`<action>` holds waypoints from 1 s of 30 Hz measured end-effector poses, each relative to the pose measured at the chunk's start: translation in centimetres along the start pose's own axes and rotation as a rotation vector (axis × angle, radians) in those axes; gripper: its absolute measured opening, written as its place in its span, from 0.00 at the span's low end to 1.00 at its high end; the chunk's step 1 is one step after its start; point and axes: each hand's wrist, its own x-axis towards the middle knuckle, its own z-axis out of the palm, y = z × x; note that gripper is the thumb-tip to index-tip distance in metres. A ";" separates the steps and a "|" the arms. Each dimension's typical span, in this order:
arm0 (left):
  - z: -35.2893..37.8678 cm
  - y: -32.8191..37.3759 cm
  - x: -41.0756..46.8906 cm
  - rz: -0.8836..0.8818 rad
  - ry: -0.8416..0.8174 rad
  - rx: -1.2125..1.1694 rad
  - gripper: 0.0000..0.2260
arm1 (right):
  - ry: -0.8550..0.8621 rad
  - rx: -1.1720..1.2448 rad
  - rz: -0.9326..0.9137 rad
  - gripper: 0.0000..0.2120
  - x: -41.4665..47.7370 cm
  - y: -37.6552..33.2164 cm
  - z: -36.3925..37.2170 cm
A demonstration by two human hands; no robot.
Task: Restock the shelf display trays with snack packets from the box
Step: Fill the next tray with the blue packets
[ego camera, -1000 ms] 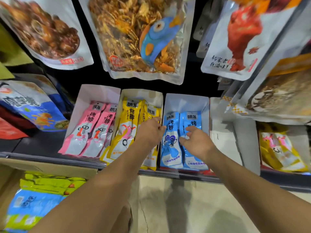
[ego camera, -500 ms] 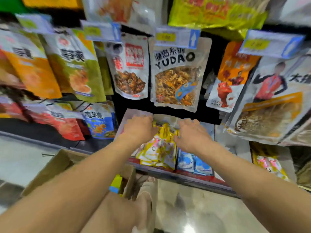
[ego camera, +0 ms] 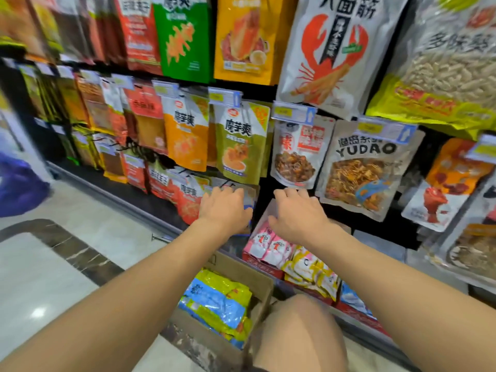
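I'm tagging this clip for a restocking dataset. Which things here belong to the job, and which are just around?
Job: cardboard box, packets inside it, pink packets, yellow packets, blue packets, left hand, right hand.

Just around: YUDAO pouch, lobster bag, olive pouch, blurred purple shape on the floor.
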 end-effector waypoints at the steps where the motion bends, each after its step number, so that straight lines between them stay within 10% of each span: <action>1: 0.1 -1.0 -0.3 -0.024 -0.003 -0.004 0.24 | -0.005 0.001 -0.015 0.26 0.5 -0.9 0.1; 30: 30.7 -15.8 0.8 -0.437 -0.664 -0.066 0.27 | -0.629 0.109 -0.281 0.29 10.1 -12.4 34.6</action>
